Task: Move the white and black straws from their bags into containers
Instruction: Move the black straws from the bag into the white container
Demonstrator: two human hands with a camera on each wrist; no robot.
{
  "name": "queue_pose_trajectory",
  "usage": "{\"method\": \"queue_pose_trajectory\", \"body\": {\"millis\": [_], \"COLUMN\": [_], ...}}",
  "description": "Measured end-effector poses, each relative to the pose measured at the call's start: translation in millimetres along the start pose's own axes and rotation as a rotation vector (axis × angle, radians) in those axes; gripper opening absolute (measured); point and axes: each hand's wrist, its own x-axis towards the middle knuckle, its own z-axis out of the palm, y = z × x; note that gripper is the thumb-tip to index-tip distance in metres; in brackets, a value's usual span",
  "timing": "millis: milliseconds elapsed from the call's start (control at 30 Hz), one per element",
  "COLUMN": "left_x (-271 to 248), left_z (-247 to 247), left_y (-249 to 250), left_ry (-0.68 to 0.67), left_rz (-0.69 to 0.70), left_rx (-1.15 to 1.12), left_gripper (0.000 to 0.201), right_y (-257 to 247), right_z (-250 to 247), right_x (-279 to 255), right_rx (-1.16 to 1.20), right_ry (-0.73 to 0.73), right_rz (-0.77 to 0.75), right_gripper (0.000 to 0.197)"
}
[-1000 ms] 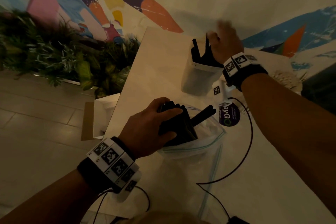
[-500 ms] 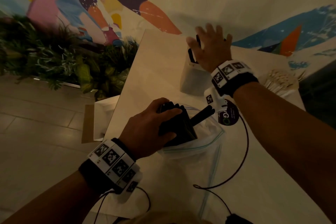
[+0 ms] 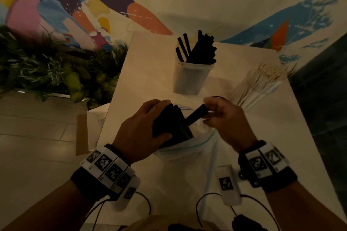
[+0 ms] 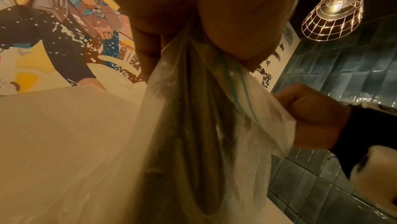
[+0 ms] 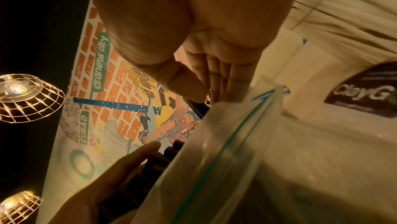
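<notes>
In the head view my left hand [image 3: 150,129] grips a bundle of black straws [image 3: 173,124] standing out of a clear zip bag [image 3: 189,148] on the white table [image 3: 150,73]. My right hand [image 3: 216,114] pinches the end of a few black straws [image 3: 196,116] that jut out of the bundle to the right. Farther back a white container [image 3: 189,78] holds more black straws [image 3: 199,48]. White straws [image 3: 262,78] lie in their bag at the right. The left wrist view shows the bag [image 4: 204,134] hanging below my palm.
Green plants [image 3: 47,69] line the floor left of the table, with a cardboard piece [image 3: 81,135] below them. A painted mural wall stands behind. A dark round label [image 5: 365,95] lies on the table. Black cables [image 3: 206,204] trail near the front edge.
My right hand left the white container at the back, came toward me and took hold of the straws jutting from the bundle. My left hand kept its grip.
</notes>
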Motion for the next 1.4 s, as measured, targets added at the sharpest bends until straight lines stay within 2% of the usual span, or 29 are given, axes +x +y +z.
{"method": "queue_pose_trajectory", "body": {"millis": [100, 200, 333, 500, 667, 867, 1033, 1133, 1333, 1400], "left_x": [2, 4, 1, -1, 6, 11, 10, 9, 8, 8], "left_z": [1, 3, 6, 6, -1, 3, 3, 3, 2, 3], "left_y": [4, 8, 11, 14, 17, 11, 9, 7, 5, 4], "left_ry": [-0.015, -0.019, 0.001, 0.079, 0.196, 0.17, 0.167, 0.164, 0.151, 0.155], "left_rz": [-0.023, -0.011, 0.022, 0.063, 0.089, 0.05, 0.04, 0.04, 0.045, 0.039], "left_rx": [-0.004, 0.026, 0.034, 0.044, 0.026, 0.035, 0.048, 0.053, 0.047, 0.053], "left_gripper": [0.082, 0.08, 0.073, 0.058, 0.048, 0.05, 0.054, 0.053, 0.049, 0.052], "right_y": [4, 4, 11, 16, 15, 32, 33, 32, 23, 22], "right_z": [13, 25, 36, 38, 34, 32, 30, 29, 25, 23], "right_x": [-4, -8, -8, -7, -4, 4, 4, 3, 1, 2], "right_rx": [-0.041, -0.171, -0.245, -0.372, -0.304, -0.196, -0.184, -0.121, -0.023, -0.022], "right_ry": [-0.138, -0.236, -0.246, -0.231, -0.079, 0.019, 0.043, 0.113, 0.214, 0.223], "right_rz": [-0.042, -0.139, -0.227, -0.324, -0.374, -0.187, -0.136, -0.169, -0.384, -0.391], "right_gripper": [0.065, 0.068, 0.074, 0.061, 0.045, 0.04, 0.034, 0.027, 0.017, 0.016]}}
